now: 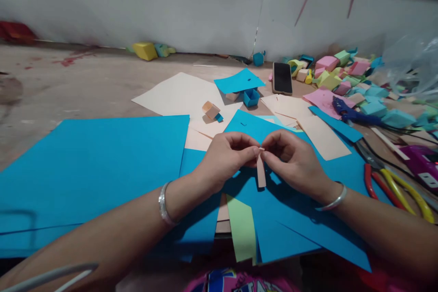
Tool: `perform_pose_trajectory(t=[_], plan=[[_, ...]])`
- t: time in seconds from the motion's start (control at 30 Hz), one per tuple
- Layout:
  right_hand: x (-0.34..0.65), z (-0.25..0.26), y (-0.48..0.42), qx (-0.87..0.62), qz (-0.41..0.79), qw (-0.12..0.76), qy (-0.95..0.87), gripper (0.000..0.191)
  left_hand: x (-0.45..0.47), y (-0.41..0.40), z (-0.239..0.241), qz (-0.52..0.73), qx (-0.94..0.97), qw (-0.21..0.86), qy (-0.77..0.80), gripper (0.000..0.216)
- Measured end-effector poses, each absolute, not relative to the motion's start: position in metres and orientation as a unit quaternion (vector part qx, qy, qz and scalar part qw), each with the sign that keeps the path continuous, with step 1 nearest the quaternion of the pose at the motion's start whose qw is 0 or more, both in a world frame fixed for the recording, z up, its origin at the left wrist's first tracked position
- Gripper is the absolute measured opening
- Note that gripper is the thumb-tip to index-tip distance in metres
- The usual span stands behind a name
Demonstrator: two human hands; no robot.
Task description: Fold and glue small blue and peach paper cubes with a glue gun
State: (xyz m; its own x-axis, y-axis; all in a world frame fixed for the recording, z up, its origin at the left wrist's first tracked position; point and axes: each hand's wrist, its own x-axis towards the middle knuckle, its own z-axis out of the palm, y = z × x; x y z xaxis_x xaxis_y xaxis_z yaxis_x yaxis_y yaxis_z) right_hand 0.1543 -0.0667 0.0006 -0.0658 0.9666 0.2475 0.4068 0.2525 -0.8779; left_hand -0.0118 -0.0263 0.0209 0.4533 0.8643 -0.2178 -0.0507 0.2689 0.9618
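Note:
Between my two hands is a narrow peach paper strip [261,174], its top edge pinched and its lower end hanging down. My left hand [231,157] is closed, thumb and fingertips on the strip's top from the left. From the right, my right hand [296,159] pinches the same top edge, its thumb close to the other thumb. Large blue paper sheets [112,169] lie beneath and to the left of the hands. Just beyond the hands, a small peach paper box [211,109] with a blue bit rests on a cream sheet [178,93].
At the back right stand a phone [282,78] and a heap of small folded paper pieces [359,77]. A blue glue gun [352,112], scissors with red and yellow handles [393,187] and a purple device [420,164] lie to the right. A green paper piece [242,228] overhangs the front edge.

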Motion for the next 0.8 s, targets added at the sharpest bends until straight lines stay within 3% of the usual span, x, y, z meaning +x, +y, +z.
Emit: perform_pose_trajectory(t=[0.37, 0.57, 0.8], plan=[[0.149, 0.005, -0.071, -0.526, 0.342, 0.463, -0.625, 0.007, -0.012, -0.030, 0.011, 0.337, 0.666, 0.526, 0.408, 0.007], [0.151, 0.009, -0.071, -0.505, 0.384, 0.486, -0.601, 0.013, -0.011, -0.031, 0.020, 0.322, 0.596, 0.621, 0.394, 0.004], [0.156, 0.005, -0.067, -0.510, 0.298, 0.460, -0.663, 0.006, -0.011, -0.026, 0.023, 0.324, 0.517, 0.683, 0.402, 0.008]])
